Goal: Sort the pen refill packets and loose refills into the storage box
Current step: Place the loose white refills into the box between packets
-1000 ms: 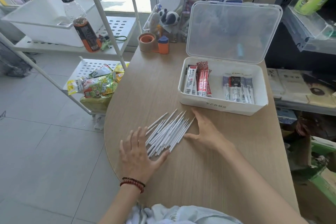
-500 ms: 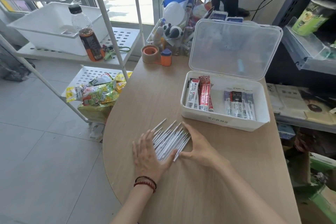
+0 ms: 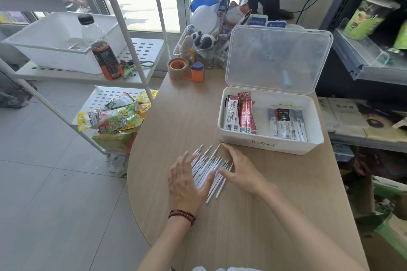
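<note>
Loose refills [image 3: 210, 169] in lower centre of frame: thin white sticks, bunched into a slanted sheaf on the wooden table [image 3: 189, 116], tips toward upper right, just short of the storage box [image 3: 271, 144] and not touching it. Hemmed in on both sides. Left hand [image 3: 187, 182] flat, palm down, fingers straight and spread, laid over the sheaf's left edge, thumb against the sticks; grasping nothing, only pressing. Beaded bracelet [image 3: 182, 216] at its wrist. Right hand [image 3: 241, 171] likewise released, fingers straight and pointing toward the box, thumb touching the sheaf's right edge; a couple of sticks under or beside that thumb, hard to tell which.

White box at centre right, clear lid [image 3: 278, 59] hinged up and standing behind it. Inside, two groups of refill packets: white and red packets [image 3: 241, 114] leaning at the left end, dark-labelled packets [image 3: 286, 124] lying toward the right, a bare gap between.

At the table's far end, upper centre: tape roll [image 3: 177, 68], small orange and blue item [image 3: 197, 72] touching it, panda figure [image 3: 203, 40] behind. Upper left: white rack [image 3: 152, 50] with tub [image 3: 55, 39] and bottle [image 3: 102, 50] of dark drink; snack bags [image 3: 119, 114] on the shelf below.
</note>
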Available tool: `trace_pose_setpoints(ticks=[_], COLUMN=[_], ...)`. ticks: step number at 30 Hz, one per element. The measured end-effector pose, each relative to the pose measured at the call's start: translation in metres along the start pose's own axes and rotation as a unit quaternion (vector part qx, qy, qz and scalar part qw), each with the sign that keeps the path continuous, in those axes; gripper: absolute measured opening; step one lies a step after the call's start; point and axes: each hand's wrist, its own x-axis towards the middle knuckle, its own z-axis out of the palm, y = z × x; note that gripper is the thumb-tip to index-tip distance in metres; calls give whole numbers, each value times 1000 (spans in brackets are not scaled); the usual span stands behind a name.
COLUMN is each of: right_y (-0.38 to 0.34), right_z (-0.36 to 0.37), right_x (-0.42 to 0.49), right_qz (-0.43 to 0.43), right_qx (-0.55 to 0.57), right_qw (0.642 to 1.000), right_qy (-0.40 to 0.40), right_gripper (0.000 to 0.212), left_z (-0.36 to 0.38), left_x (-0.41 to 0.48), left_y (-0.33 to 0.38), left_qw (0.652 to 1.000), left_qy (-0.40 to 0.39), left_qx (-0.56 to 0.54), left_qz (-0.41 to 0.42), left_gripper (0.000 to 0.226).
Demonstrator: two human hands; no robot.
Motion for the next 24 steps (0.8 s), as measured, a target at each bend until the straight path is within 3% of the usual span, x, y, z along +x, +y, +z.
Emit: trace_pose_setpoints(ticks=[6,15,19,24], right_y=[-8,-12,-16,-3], right_z=[8,18,17,5], right_x=[25,30,31,11], right_qz=[-12,-37,-55,-34], right_qx=[-53,-44,-55,-60], right_qw=[998,998,997,996], right_qy=[-35,7,-21,61], right_gripper=[76,65,56,52], left_z=[-2,0,-2,-11], left_x=[-6,-6,-5,1], left_y=[-10,-10,-7,7], left_qw=[999,998,998,990], left_qy=[-19,-52,-48,-75], left_qx=[24,35,40,121], left_qz=[-18,28,16,-6], left_gripper=[78,100,112,128])
